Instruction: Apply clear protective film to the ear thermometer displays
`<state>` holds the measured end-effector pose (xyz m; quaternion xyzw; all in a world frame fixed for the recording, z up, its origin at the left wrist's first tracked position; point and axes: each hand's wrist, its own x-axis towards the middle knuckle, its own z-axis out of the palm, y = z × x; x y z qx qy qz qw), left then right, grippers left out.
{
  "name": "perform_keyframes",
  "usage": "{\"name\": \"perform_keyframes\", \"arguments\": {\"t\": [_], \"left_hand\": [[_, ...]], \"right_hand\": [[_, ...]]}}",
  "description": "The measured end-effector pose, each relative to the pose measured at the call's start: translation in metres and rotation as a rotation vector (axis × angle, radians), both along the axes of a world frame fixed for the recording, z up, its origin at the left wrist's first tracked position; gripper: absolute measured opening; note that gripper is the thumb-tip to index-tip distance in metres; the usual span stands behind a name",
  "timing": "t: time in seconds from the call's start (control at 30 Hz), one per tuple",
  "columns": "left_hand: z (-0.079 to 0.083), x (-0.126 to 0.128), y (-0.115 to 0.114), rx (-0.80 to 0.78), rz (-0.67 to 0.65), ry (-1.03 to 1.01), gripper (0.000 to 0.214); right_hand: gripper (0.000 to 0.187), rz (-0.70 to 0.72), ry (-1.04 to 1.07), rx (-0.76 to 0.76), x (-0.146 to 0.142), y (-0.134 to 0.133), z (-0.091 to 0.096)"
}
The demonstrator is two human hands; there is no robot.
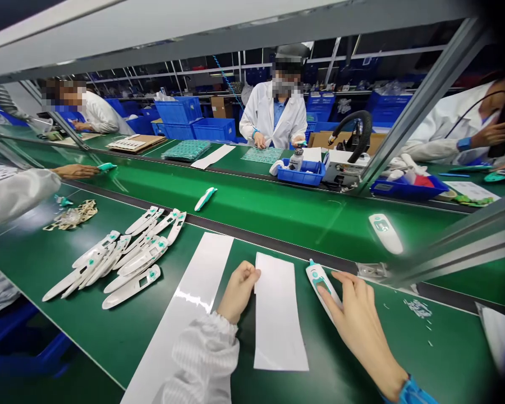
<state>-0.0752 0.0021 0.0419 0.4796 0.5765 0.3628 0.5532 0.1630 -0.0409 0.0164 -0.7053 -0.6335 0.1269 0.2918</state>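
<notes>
one white device (322, 280) — between right fingers (345, 279)

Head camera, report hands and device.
Left hand pinching white sheet's left edge. Right hand: thumb on white-and-teal device. White bits farther right, clear of both hands.

At the near tabletop (340, 379), from left to right, come casings (143, 257), a long strip (189, 280), a sheet (276, 314), a handheld device (317, 279) and small pieces (418, 308). Behind runs a belt (278, 210), another device (389, 237) lying on its right; beyond stands a bin (301, 177).
</notes>
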Motion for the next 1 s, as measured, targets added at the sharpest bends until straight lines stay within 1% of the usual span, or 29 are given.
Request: {"name": "perform_keyframes", "arguments": {"t": [0.03, 0.07, 0.17, 0.2, 0.23, 0.27, 0.3, 0.33, 0.37, 0.4, 0.43, 0.5, 0.57, 0.6, 0.63, 0.67, 0.7, 0.73, 0.77, 0.8, 0.83, 0.87, 0.9, 0.93, 0.97, 1.0], "left_hand": [[0.004, -0.001, 0.000, -0.021, -0.008, -0.060, 0.027], [0.009, -0.002, 0.000, -0.040, -0.018, -0.113, 0.028], [0.023, -0.003, -0.002, -0.083, -0.047, -0.227, 0.030], [0.027, -0.003, -0.003, -0.096, -0.053, -0.247, 0.030], [0.031, -0.002, -0.004, -0.093, -0.048, -0.253, 0.029], [0.035, -0.002, -0.005, -0.061, -0.026, -0.235, 0.026], [0.040, -0.002, -0.006, 0.007, 0.009, -0.180, 0.022], [0.045, -0.001, -0.007, 0.108, 0.051, -0.089, 0.021], [0.051, 0.000, -0.008, 0.239, 0.082, 0.032, 0.028], [0.057, 0.002, -0.010, 0.381, 0.087, 0.173, 0.036], [0.064, 0.005, -0.012, 0.513, 0.056, 0.317, 0.041], [0.077, 0.013, -0.014, 0.715, -0.086, 0.559, 0.038], [0.085, 0.024, -0.014, 0.816, -0.255, 0.703, 0.032], [0.087, 0.029, -0.014, 0.830, -0.318, 0.739, 0.032], [0.087, 0.034, -0.013, 0.827, -0.346, 0.753, 0.035], [0.086, 0.038, -0.012, 0.811, -0.329, 0.751, 0.038], [0.084, 0.041, -0.011, 0.782, -0.270, 0.732, 0.045], [0.081, 0.042, -0.010, 0.730, -0.181, 0.688, 0.054], [0.078, 0.041, -0.010, 0.644, -0.087, 0.611, 0.065], [0.076, 0.040, -0.011, 0.518, -0.025, 0.489, 0.078], [0.074, 0.038, -0.012, 0.355, -0.015, 0.326, 0.088], [0.072, 0.036, -0.013, 0.175, -0.050, 0.138, 0.095], [0.070, 0.035, -0.015, 0.007, -0.107, -0.048, 0.096], [0.069, 0.034, -0.016, -0.127, -0.169, -0.207, 0.091], [0.068, 0.034, -0.018, -0.217, -0.220, -0.324, 0.080], [0.066, 0.035, -0.019, -0.267, -0.250, -0.397, 0.068]], "right_hand": [[0.055, 0.023, 0.131, 0.002, -0.005, 0.001, 0.007], [0.054, 0.058, 0.306, -0.031, -0.010, 0.001, 0.014], [0.055, 0.220, 0.911, -0.270, -0.028, 0.006, 0.040], [0.053, 0.274, 1.061, -0.340, -0.033, 0.008, 0.047], [0.050, 0.313, 1.162, -0.384, -0.037, 0.009, 0.053], [0.046, 0.327, 1.219, -0.402, -0.040, 0.011, 0.057], [0.043, 0.321, 1.245, -0.396, -0.041, 0.011, 0.059], [0.041, 0.304, 1.253, -0.375, -0.042, 0.011, 0.061], [0.039, 0.292, 1.254, -0.357, -0.042, 0.010, 0.061], [0.039, 0.290, 1.254, -0.347, -0.041, 0.009, 0.061], [0.038, 0.294, 1.257, -0.346, -0.041, 0.008, 0.061], [0.038, 0.305, 1.265, -0.350, -0.040, 0.004, 0.062], [0.035, 0.310, 1.259, -0.348, -0.038, 0.000, 0.064], [0.034, 0.309, 1.253, -0.346, -0.037, -0.001, 0.066], [0.032, 0.306, 1.250, -0.347, -0.036, -0.002, 0.067], [0.031, 0.297, 1.254, -0.351, -0.034, -0.003, 0.069], [0.031, 0.280, 1.266, -0.356, -0.033, -0.004, 0.070], [0.032, 0.255, 1.285, -0.361, -0.030, -0.004, 0.072], [0.033, 0.227, 1.304, -0.363, -0.028, -0.005, 0.073], [0.034, 0.197, 1.321, -0.359, -0.026, -0.005, 0.073], [0.035, 0.171, 1.333, -0.350, -0.024, -0.004, 0.074], [0.036, 0.147, 1.338, -0.334, -0.023, -0.004, 0.075], [0.036, 0.125, 1.338, -0.315, -0.022, -0.003, 0.075], [0.037, 0.104, 1.336, -0.297, -0.021, -0.002, 0.075], [0.038, 0.088, 1.333, -0.284, -0.021, -0.001, 0.076], [0.038, 0.075, 1.325, -0.278, -0.020, 0.000, 0.075]]}}
